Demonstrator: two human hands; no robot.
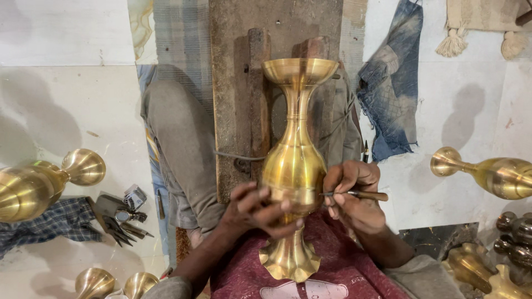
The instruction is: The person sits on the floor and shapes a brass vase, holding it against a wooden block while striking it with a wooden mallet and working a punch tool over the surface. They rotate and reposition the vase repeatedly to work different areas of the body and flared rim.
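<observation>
Brass vase point(293, 166) over my lap, above a pale tiled floor point(66, 111).
Polished and fluted; my left hand point(257, 210) clasps its belly, my right hand point(354, 194) pinches a wooden-handled tool point(360, 195) against it.

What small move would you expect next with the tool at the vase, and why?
Probably a short stroke of the tool along the belly of the brass vase. Its tip already sits at the vase's side, held pen-like in the right hand, while the left hand braces the vase's lower belly.
</observation>
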